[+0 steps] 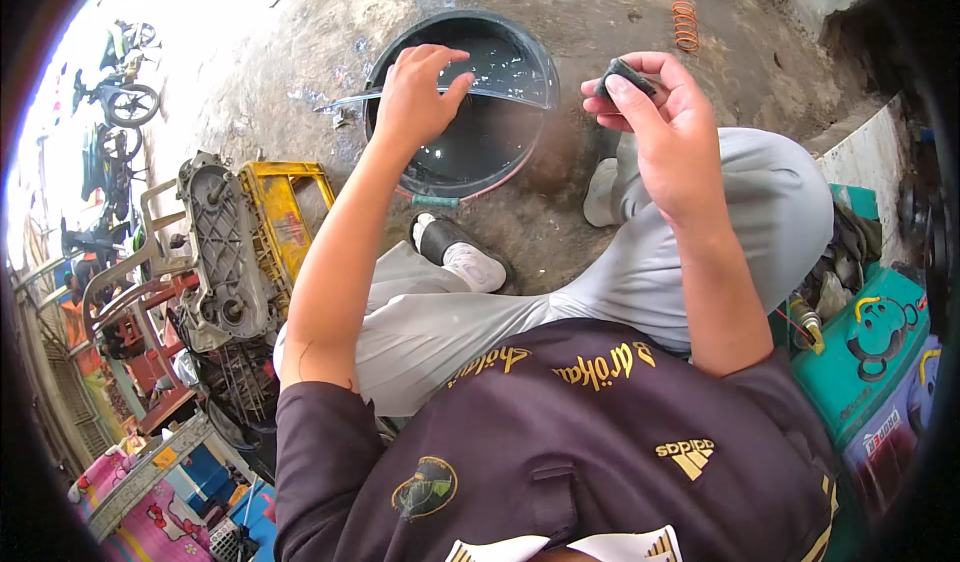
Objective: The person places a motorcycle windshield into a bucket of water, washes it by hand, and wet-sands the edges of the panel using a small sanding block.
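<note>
My left hand (420,92) is over a round black basin (545,77) of dark liquid with whitish flecks on its surface. Its thumb and forefinger are apart, with nothing visible between them. A thin, clear strip (505,98) stretches across the basin behind this hand, one end sticking out past the left rim. To the right of the basin, my right hand (665,112) is raised and pinches a small dark greenish-black piece (618,74) between thumb and fingers; it looks like a folded pad, and its exact kind cannot be made out.
An orange coil spring (685,26) lies on the stained concrete floor (600,12). On the left stand a metal engine casing (222,252) and a yellow crate (285,217). A green box (865,337) sits at my right. Motorbikes (120,102) are farther left.
</note>
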`<state>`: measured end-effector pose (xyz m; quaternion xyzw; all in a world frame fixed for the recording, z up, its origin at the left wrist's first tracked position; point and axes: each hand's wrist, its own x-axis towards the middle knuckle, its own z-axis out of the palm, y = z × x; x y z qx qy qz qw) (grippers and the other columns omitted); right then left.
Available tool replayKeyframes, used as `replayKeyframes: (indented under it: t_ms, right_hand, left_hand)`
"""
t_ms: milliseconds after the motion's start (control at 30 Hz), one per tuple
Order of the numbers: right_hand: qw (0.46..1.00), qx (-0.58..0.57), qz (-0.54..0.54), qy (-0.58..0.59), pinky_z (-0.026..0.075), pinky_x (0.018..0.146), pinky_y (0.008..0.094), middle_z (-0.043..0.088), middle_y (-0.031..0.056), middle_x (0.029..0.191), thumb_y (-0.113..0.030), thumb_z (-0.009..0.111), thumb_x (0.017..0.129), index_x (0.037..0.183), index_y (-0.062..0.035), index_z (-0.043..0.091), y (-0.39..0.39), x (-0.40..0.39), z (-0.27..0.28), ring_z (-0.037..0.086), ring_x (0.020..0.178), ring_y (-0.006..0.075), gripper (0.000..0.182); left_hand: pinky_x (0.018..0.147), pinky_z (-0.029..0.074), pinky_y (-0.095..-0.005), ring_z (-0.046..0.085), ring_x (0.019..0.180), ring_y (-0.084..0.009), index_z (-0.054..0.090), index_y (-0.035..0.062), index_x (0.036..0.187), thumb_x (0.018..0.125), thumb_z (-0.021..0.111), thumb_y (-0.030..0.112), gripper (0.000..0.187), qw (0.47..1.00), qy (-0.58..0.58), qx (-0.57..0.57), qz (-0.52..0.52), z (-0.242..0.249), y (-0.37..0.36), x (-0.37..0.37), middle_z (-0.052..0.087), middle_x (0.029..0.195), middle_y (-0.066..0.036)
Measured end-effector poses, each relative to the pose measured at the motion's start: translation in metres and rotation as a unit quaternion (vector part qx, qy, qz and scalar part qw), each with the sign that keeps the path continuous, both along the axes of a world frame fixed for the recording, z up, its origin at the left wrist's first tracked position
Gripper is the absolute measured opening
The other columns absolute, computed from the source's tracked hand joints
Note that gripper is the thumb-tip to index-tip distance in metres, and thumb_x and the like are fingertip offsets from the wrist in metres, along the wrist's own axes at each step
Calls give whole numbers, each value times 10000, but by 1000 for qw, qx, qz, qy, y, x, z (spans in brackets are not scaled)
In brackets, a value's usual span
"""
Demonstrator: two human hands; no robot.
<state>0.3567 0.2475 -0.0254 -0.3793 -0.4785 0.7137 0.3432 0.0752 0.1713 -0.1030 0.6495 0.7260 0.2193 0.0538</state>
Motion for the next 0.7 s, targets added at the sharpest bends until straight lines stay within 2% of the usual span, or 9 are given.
replayKeyframes:
  t_ms: [133, 167, 200, 300, 433, 500, 600, 633, 700]
  right_hand:
    - [999, 44, 0, -22, 534, 737, 252, 725, 75, 961, -81, 626, 1009, 1170, -7, 624, 0, -2, -1, 663, 815, 109, 177]
    - [998, 43, -3, -47, 524, 711, 244, 722, 61, 939, -92, 629, 1009, 1163, -21, 637, 0, -2, -3, 650, 787, 98, 170]
    - [998, 46, -2, -50, 524, 711, 244, 722, 61, 939, -92, 629, 1009, 1163, -21, 637, 0, -2, -5, 650, 787, 98, 170]
    - [994, 14, -6, -104, 502, 647, 239, 706, 36, 869, -116, 642, 1002, 1152, -41, 644, -1, 0, -22, 628, 722, 84, 167]
    - [987, 12, 7, -160, 461, 579, 251, 660, 10, 752, -120, 645, 995, 1104, -52, 643, -15, -8, -68, 591, 634, 74, 128]
    - [975, 35, 26, -218, 449, 567, 266, 645, 17, 708, -139, 639, 991, 1072, -47, 636, -24, -20, -91, 581, 610, 71, 123]
    - [949, 102, 24, -298, 495, 611, 353, 679, 81, 728, -150, 657, 956, 1042, -32, 668, -32, -35, -126, 649, 626, 181, 146]
    - [948, 103, 24, -300, 495, 611, 353, 679, 81, 728, -150, 657, 956, 1042, -32, 668, -35, -40, -134, 649, 626, 181, 146]
    - [934, 164, -15, -316, 523, 668, 417, 721, 155, 796, -150, 664, 941, 1042, -35, 688, -41, -49, -144, 711, 706, 307, 155]
  left_hand:
    - [1018, 463, -505, 606, 1222, -338, 746, 147, 1194, 870, 764, 374, 396, 1000, -3, -28, 8, -27, 22, 1, 702, 1251, -102]
    - [1029, 442, -536, 581, 1286, -315, 733, 201, 1256, 892, 713, 510, 478, 996, 14, -92, 12, -34, 26, 4, 671, 1347, -87]
    - [1029, 442, -536, 581, 1286, -315, 733, 201, 1256, 892, 713, 510, 478, 996, 10, -89, 14, -34, 25, 10, 671, 1347, -87]
    - [1072, 446, -503, 589, 1316, -297, 718, 285, 1303, 965, 538, 639, 521, 953, 71, -294, -5, -29, 23, 28, 669, 1383, -64]
    - [1082, 430, -524, 605, 1300, -286, 718, 282, 1305, 983, 521, 609, 499, 960, 19, -280, 9, -43, 6, 34, 679, 1369, -64]
    - [1089, 424, -522, 596, 1314, -288, 716, 268, 1309, 999, 520, 566, 472, 978, 71, -196, 12, -52, -7, 39, 668, 1386, -69]
    - [1105, 412, -535, 583, 1334, -302, 709, 257, 1319, 1009, 517, 533, 458, 984, 81, -160, 20, -53, -15, 43, 658, 1399, -81]
    - [1105, 412, -535, 583, 1334, -302, 709, 257, 1319, 1009, 517, 533, 458, 984, 79, -159, 20, -53, -16, 44, 658, 1399, -81]
    - [1120, 396, -560, 567, 1354, -323, 702, 253, 1327, 1023, 506, 491, 433, 986, 74, -150, 25, -54, -18, 44, 652, 1404, -96]
